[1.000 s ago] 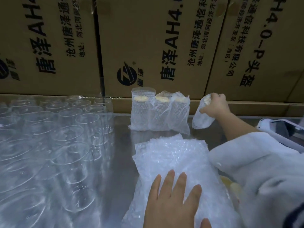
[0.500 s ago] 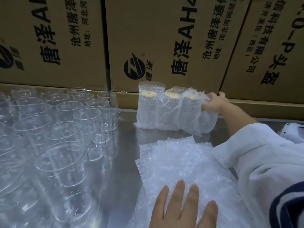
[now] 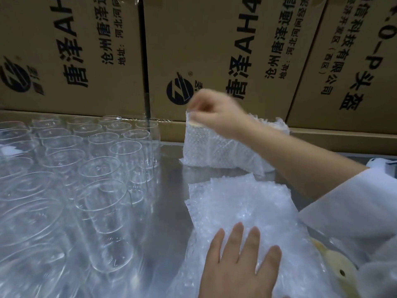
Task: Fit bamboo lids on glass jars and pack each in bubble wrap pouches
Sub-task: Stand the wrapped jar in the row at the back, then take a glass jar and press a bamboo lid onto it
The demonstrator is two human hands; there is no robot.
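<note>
1. Right hand (image 3: 217,112): grip pinched on the top of the leftmost wrapped jar (image 3: 196,145).
2. Left hand (image 3: 238,263): flat, fingers spread, on the pouch stack (image 3: 240,203) in front of that jar.
3. Empty glass jars (image 3: 103,166) stand left of the stack.

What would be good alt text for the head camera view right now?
A person's right hand reaches across to the top of the leftmost bubble-wrapped jar in a row against cardboard boxes, while the left hand lies flat on a stack of bubble wrap pouches. Empty glass jars crowd the metal table on the left.
</note>
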